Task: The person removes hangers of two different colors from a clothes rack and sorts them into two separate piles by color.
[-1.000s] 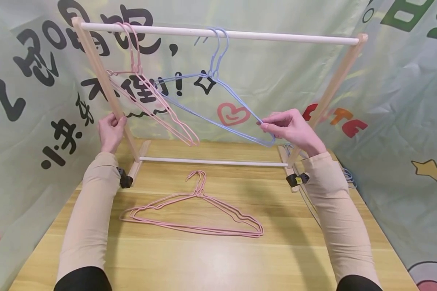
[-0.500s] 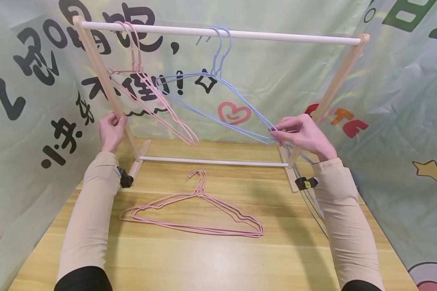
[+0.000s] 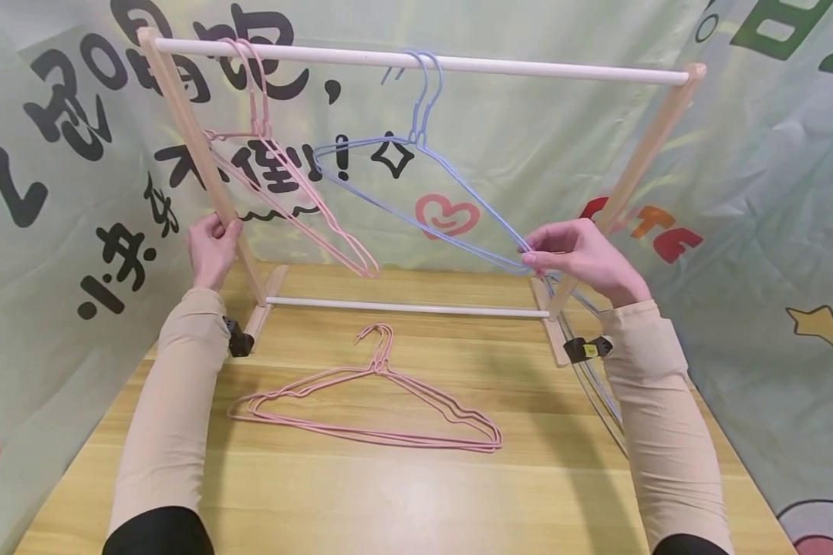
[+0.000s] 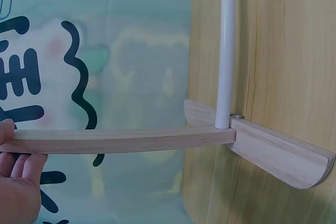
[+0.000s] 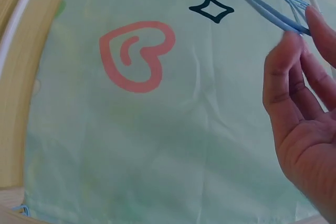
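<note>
Two blue hangers [image 3: 472, 191] hang side by side from the white top bar [image 3: 527, 68] of a wooden rack. My right hand [image 3: 583, 254] pinches their lower right corner between thumb and fingers; the right wrist view shows the blue wires [image 5: 268, 11] meeting at the fingertips. On the left, my left hand [image 3: 212, 248] grips the rack's left wooden post [image 3: 193, 142], thumb on one side and fingers on the other, as the left wrist view of the post [image 4: 121, 141] also shows. Two pink hangers [image 3: 319, 212] hang near that post, apart from both hands.
Several pink hangers [image 3: 378, 441] lie stacked on the wooden table [image 3: 389, 501] in front of the rack. Blue and grey hangers [image 3: 597, 393] lie at the right, partly behind my right forearm. A white lower bar [image 3: 403, 308] joins the rack's feet. A printed cloth [image 3: 757, 193] hangs behind.
My right hand has moved right and slightly down with the blue hangers' corner, and their hooks have slid a little to the right along the bar. The left hand has stayed on the post.
</note>
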Demonstrator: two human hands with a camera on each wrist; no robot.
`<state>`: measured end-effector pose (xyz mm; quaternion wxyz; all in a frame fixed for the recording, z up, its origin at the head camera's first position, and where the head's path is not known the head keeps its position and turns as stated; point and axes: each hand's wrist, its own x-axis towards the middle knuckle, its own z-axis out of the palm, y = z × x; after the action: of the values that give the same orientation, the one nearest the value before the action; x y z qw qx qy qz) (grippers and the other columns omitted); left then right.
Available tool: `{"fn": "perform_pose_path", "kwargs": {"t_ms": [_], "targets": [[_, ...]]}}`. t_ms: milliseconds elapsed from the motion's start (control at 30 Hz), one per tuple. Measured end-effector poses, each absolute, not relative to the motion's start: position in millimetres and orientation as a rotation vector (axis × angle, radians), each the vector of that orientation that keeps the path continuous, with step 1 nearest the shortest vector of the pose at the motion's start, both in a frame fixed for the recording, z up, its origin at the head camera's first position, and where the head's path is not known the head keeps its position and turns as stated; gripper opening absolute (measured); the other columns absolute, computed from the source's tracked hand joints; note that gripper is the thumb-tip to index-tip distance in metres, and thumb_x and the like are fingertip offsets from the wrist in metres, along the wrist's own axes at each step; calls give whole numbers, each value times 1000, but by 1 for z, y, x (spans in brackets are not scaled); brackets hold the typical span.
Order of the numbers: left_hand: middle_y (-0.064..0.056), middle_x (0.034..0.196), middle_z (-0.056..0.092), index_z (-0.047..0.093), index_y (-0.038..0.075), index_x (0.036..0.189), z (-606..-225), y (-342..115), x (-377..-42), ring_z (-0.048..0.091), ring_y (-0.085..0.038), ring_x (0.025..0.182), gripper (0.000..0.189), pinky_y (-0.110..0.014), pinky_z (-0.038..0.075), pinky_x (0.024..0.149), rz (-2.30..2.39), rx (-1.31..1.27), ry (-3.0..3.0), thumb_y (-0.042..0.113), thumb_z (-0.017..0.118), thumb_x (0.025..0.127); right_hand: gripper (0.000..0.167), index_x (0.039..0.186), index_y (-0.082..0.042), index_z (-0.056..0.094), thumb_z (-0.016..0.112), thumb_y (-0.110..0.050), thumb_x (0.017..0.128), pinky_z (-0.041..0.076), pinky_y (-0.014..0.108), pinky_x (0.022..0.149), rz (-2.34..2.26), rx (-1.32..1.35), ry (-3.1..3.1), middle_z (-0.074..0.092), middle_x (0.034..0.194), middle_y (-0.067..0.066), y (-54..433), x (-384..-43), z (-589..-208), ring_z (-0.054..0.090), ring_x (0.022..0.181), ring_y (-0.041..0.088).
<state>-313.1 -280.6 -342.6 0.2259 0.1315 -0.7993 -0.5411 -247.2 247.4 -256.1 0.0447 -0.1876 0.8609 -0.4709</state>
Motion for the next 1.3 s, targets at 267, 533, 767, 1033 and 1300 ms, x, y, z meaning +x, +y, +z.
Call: {"fn": "perform_pose_path", "kwargs": {"t_ms": [267,533,767,1033,1300], "targets": [[-20,132,66,65,0,129,-343,-282,-314,62,3,95,37,-21,52,93,-1475,353,-2210,22,58,101,11,96,-7,66,73,-13,92,49,32,70,-1488,-516,2565,68,74,1,244,-248,-257,58,65,17],[-20,131,66,66,0,128,-342,-282,-314,61,3,94,38,-20,51,91,-1452,353,-2218,24,58,101,12,95,-6,69,76,-15,90,50,32,65,-1512,-522,2583,70,76,-1,244,-248,-258,58,63,16],[-18,132,66,65,0,129,-341,-282,-314,62,1,97,39,-22,51,93,-1449,370,-2226,26,58,101,18,109,-13,70,73,-11,92,53,28,66,-1595,-594,2585,70,78,-6,247,-249,-262,64,66,13],[-18,133,66,64,1,131,-340,-283,-315,63,-2,100,39,-26,52,98,-1451,378,-2237,26,58,101,18,103,3,62,72,-2,90,58,21,64,-1614,-784,2811,70,80,-10,241,-245,-269,70,65,7],[-18,133,65,65,1,130,-342,-282,-314,63,-2,100,39,-26,52,99,-1451,370,-2238,26,58,101,10,94,12,68,70,3,88,57,18,60,-1860,-861,2896,67,79,-12,239,-243,-275,65,58,8]]}}
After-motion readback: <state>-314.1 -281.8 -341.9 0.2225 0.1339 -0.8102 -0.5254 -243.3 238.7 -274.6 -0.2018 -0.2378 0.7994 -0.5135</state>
